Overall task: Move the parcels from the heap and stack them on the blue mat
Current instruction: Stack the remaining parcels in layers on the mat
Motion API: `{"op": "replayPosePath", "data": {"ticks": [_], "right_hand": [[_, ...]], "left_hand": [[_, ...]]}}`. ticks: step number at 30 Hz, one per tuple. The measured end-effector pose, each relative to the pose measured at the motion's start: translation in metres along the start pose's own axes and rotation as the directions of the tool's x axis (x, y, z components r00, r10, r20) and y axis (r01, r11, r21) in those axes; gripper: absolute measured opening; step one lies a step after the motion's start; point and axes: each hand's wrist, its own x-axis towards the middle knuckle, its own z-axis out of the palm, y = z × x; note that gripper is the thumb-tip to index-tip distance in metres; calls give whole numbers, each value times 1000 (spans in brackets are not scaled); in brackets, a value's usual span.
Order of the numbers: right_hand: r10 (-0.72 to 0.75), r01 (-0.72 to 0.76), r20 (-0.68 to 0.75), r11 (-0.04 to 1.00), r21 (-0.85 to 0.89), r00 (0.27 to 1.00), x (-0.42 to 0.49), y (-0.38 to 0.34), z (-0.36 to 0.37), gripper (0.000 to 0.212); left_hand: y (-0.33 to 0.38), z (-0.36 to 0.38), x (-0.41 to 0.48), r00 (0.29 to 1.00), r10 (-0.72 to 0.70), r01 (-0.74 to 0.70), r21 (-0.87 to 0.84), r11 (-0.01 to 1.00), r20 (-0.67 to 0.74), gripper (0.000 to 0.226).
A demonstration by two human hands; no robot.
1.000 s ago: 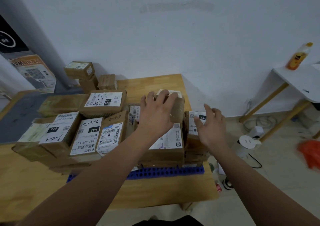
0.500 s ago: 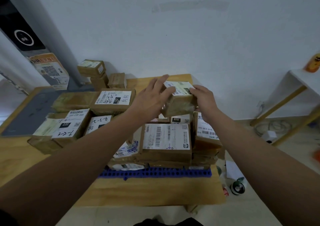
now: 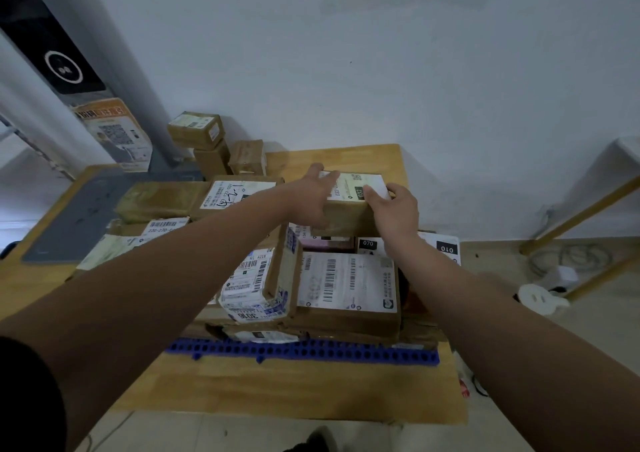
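Note:
A brown parcel with a white label (image 3: 353, 205) sits on top of the stack at the back. My left hand (image 3: 313, 197) holds its left side with fingers over the top edge. My right hand (image 3: 394, 209) grips its right front corner. Under it lie more labelled brown parcels (image 3: 346, 282), stacked on the blue mat (image 3: 304, 349), whose front edge shows on the wooden table (image 3: 277, 389). Several parcels of the heap (image 3: 197, 136) stand at the back left against the wall.
Flat parcels (image 3: 166, 202) lie in a row to the left of the stack. A grey pad (image 3: 86, 216) covers the table's left part. A white table with wooden legs (image 3: 588, 209), cables and a white round device (image 3: 540, 299) are on the floor at right.
Both hands have closed in on the top parcel and shifted it a little back and right on the stack; a second ago the right hand was free beside the stack.

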Motion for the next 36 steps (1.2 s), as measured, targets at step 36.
{"op": "replayPosePath", "data": {"ticks": [36], "right_hand": [[41,4,227,981,-194,973,-10,11,39,75]], "left_hand": [[-39,23,27,994,-53,78,301,950,-91,70]]}}
